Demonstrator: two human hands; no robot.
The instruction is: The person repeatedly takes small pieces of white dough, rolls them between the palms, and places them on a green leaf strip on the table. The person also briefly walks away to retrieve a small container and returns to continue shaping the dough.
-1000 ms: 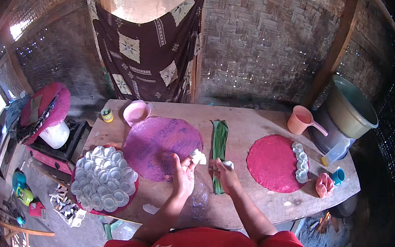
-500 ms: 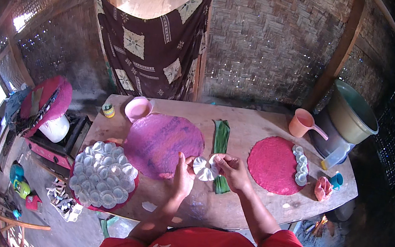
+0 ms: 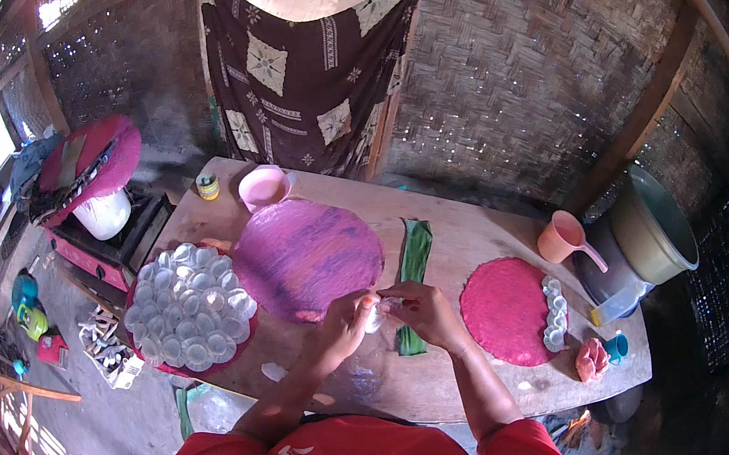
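Note:
Near the middle of the table, my left hand [image 3: 346,324] grips a small white pleated cup liner [image 3: 373,321], now seen mostly edge-on. My right hand [image 3: 428,315] pinches at the upper edge of the same liner, its fingertips meeting the left ones. Under my right hand lies a strip of green leaf [image 3: 417,243]. To the left, a round tray carries many small whitish cups [image 3: 191,306]. On the right, a red round mat [image 3: 502,308] has a row of several similar cups [image 3: 555,315] along its right edge.
A purple round mat [image 3: 311,253] lies on the wooden table [image 3: 465,226]. Around it stand a pink bowl [image 3: 264,186], a small jar [image 3: 207,186], a pink dipper [image 3: 559,238], a large bucket [image 3: 652,222], a blue cup [image 3: 616,348] and a pink flower-like object [image 3: 592,360].
The white liner, face-on before, has turned edge-on and looks gathered between my fingers. My hands have drawn closer together. The whole view has shifted slightly.

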